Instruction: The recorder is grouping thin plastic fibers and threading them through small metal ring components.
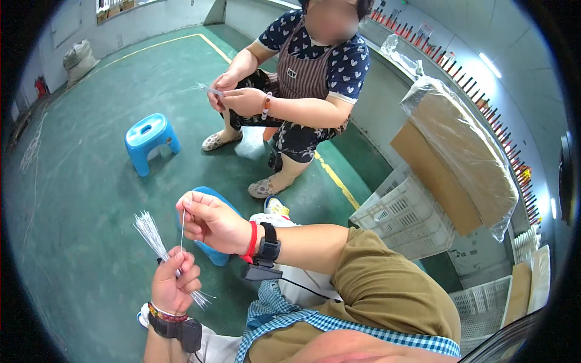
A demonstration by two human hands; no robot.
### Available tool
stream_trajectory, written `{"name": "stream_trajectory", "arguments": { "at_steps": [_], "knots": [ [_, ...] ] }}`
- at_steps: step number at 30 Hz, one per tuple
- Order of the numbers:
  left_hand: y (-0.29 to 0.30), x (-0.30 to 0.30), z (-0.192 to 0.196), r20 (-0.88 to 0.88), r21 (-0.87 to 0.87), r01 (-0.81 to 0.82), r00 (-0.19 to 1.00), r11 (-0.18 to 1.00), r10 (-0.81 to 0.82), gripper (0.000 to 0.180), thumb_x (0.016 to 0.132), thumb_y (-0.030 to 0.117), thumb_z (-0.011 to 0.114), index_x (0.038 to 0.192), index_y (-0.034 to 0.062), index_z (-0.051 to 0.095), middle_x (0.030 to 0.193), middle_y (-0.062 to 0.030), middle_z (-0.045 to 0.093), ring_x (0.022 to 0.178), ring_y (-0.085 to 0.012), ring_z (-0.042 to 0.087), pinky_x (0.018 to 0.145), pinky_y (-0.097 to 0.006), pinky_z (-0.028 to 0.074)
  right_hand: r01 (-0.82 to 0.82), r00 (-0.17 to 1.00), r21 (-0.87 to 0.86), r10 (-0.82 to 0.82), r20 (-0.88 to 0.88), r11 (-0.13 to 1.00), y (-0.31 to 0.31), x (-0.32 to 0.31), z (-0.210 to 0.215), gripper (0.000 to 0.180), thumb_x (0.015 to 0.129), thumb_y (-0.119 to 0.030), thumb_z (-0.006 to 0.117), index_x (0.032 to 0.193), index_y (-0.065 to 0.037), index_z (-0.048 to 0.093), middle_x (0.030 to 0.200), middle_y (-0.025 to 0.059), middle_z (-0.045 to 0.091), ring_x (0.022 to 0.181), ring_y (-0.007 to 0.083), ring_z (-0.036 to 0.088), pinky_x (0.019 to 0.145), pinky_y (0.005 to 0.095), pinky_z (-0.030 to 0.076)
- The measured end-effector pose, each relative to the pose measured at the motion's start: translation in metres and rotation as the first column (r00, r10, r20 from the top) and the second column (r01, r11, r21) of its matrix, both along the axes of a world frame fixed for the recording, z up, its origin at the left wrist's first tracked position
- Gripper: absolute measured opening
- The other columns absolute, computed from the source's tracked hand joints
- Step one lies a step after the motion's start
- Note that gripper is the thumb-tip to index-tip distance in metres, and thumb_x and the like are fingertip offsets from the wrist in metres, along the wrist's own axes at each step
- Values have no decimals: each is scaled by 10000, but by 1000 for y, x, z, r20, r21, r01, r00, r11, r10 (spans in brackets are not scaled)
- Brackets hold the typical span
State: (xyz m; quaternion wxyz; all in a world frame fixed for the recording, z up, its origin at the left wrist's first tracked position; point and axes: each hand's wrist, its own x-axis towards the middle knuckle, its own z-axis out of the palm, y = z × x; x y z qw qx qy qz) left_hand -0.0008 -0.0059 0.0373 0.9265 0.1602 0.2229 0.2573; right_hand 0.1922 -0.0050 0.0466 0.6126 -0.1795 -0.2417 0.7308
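Note:
My left hand (172, 281) is closed around a bundle of thin silvery-white wires (152, 235). The bundle fans out above the fist, and loose ends stick out below it. Just above and to the right, my right hand (213, 222) pinches the upper end of one single wire (183, 228) between thumb and fingertips. This wire runs down to the fingertips of my left hand. A blue stool (213, 254) lies partly hidden behind my right hand.
Opposite me a seated person (315, 66) in a striped apron holds similar thin strands (210, 89) in both hands. Another blue stool (150, 136) stands on the green floor. White crates (411, 212) with cardboard and plastic-wrapped goods (457, 142) line the right side.

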Motion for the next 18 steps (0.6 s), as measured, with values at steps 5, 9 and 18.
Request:
{"name": "stream_trajectory", "arguments": {
  "at_steps": [5, 9, 18],
  "knots": [
    [-6, 7, 3, -59, 114, -9, 998, 993, 16, 96, 908, 118, 628, 851, 122, 550, 712, 10, 545, 491, -28, 327, 413, -183, 218, -56, 998, 70, 58, -32, 996, 0, 2, -1, 147, 1001, -232, 526, 983, -93, 571, 750, -19, 489, 610, 80, 411, 556, 233, 342],
    [-6, 14, 2, -311, 502, -145, 890, 853, 334, 121, 874, 108, 676, 842, 80, 563, 694, 3, 566, 488, -10, 346, 423, -184, 229, 105, 993, -14, -104, 47, 994, 4, -1, -16, 144, 996, -231, 542, 988, -96, 591, 745, -36, 503, 599, 68, 403, 547, 225, 338],
    [-12, 17, 9, -326, 561, -149, 864, 814, 383, 61, 912, 84, 607, 890, 29, 591, 720, -32, 599, 460, -5, 334, 406, -192, 223, 159, 982, -73, -150, 116, 985, 2, -1, -18, 154, 999, -236, 542, 1005, -102, 618, 756, -58, 516, 570, 51, 381, 531, 212, 322]
  ]
}}
